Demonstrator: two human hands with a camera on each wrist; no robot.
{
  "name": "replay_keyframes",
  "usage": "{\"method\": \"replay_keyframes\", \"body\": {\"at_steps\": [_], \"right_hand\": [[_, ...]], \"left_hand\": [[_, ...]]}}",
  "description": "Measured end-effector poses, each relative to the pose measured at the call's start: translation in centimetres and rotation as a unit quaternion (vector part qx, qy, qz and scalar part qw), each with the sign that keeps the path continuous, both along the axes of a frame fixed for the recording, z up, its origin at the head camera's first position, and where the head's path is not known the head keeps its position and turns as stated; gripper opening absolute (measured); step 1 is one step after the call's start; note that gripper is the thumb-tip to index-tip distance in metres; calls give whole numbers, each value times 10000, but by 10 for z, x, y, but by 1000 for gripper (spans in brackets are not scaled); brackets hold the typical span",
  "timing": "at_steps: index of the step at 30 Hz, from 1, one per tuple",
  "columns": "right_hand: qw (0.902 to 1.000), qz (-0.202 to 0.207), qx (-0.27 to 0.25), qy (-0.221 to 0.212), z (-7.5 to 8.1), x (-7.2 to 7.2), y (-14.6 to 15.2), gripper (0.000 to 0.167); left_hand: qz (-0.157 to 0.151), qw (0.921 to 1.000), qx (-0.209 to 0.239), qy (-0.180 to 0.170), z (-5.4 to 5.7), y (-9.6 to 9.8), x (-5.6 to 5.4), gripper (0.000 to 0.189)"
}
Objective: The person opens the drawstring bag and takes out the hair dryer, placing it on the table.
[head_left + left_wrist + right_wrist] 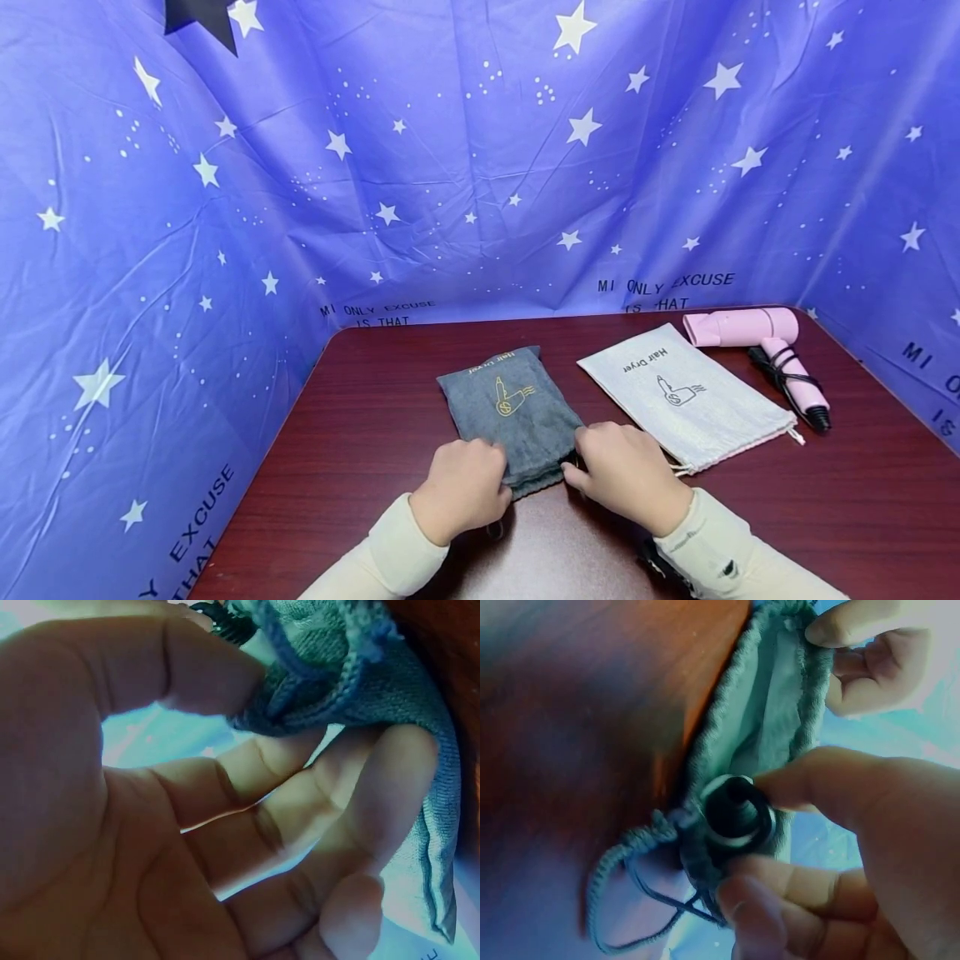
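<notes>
A dark grey drawstring pouch [517,408] with gold "Hair Dryer" lettering lies on the table, its mouth toward me. My left hand [467,483] pinches the left corner of that mouth between thumb and fingers. At the opposite corner my right hand [630,471] grips the rim. The right wrist view looks into the parted mouth, where a round black end with a pale ring [739,810] shows beside my right thumb; the rest of that item is hidden in the cloth. A grey drawstring [634,847] hangs loosely from the rim.
Right of the grey pouch lies a white drawstring pouch [678,400], also printed "Hair Dryer". Beyond it rests a pink hair dryer [742,327] with a black cord wrapped about its handle. Blue star-printed cloth [465,158] surrounds the dark red table [352,417].
</notes>
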State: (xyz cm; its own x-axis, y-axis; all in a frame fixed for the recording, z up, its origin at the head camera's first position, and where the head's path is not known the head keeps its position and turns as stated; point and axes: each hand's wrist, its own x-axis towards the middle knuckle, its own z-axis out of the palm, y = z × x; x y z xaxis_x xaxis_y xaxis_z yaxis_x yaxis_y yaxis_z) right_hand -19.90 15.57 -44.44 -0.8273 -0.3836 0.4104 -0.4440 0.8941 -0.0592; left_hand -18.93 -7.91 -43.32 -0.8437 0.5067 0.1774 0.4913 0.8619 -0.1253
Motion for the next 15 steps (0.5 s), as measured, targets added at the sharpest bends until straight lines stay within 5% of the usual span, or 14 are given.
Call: {"method": "replay_keyframes", "body": {"at_steps": [15], "right_hand": [[9994,-303,-5,-165,-13,-4,-3,35]], "left_hand": [[-660,9966,442,-224,2,7,5,25]]}}
